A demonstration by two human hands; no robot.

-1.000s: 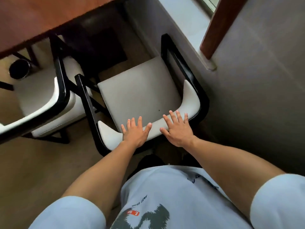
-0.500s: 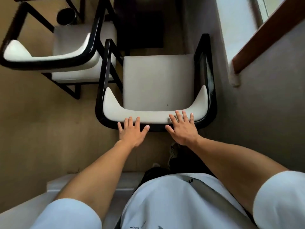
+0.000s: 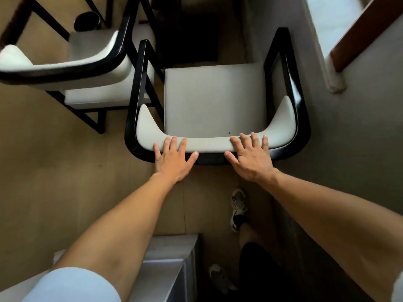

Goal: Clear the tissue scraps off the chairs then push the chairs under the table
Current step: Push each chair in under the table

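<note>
A black-framed chair with a white seat (image 3: 214, 99) stands in front of me, its curved white backrest nearest. My left hand (image 3: 173, 159) lies flat on the backrest's left part with straight fingers. My right hand (image 3: 250, 156) lies flat on its right part, fingers spread. The seat bears only a tiny dark speck; no tissue scrap shows. A second chair of the same kind (image 3: 72, 68) stands to the left, its frame close to the first chair's left armrest. The table is out of view.
A grey wall (image 3: 359, 149) runs along the right, close to the chair, with a wooden window frame (image 3: 362, 33) above. A dark round object (image 3: 87, 21) sits on the floor at upper left. A white box-like unit (image 3: 165, 269) is near my legs. My shoes show below.
The view has tilted down and the tabletop has left the frame. The chair now sits farther from my body, squared up, and my arms are stretched out; both hands stay flat on the backrest.
</note>
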